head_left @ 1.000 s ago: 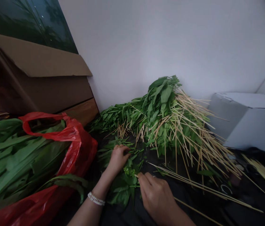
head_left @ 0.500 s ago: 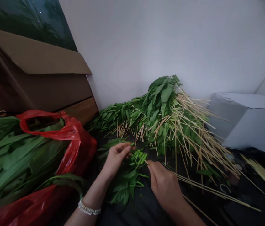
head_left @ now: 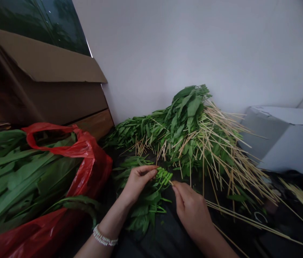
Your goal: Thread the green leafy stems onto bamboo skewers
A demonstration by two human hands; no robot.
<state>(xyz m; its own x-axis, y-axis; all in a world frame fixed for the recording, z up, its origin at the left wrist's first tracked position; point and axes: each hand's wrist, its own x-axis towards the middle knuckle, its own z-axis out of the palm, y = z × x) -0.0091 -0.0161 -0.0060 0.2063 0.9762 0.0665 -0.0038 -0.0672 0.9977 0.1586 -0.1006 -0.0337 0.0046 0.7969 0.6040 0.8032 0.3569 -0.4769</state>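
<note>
My left hand, with a beaded bracelet at the wrist, pinches at the left end of a row of cut green stems. My right hand is closed on a thin wooden skewer, whose tip end meets the right side of the stems. Most of that skewer is hidden by the hand. Green leaves hang below the stems, over a dark surface. Behind my hands lies a large heap of leaves with many skewers sticking out to the right.
A red plastic bag full of long green leaves stands at the left, before an open cardboard box. A white box is at the right. Loose skewers and a pale skewer bundle lie at the lower right.
The view has shifted slightly. My left fingertips have come down to the stems' left end, and a small green piece seen at them before no longer shows apart. My right hand keeps its grip.
</note>
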